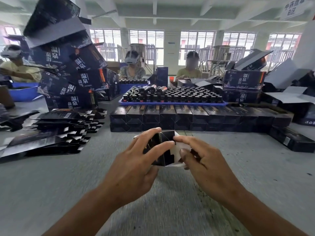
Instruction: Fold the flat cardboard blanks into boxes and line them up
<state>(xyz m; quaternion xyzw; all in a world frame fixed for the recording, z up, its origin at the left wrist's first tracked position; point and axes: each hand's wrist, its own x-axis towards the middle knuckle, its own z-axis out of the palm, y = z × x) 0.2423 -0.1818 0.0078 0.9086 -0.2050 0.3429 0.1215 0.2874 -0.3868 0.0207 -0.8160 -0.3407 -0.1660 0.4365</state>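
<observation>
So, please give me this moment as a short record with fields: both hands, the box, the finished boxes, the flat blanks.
left hand: grips the dark box from its left side
right hand: fingers on the box's white flap
box in hands: partly folded, end flaps not closed
finished boxes: two-layer row behind the hands
flat blanks: loose pile on the table, to the left
</observation>
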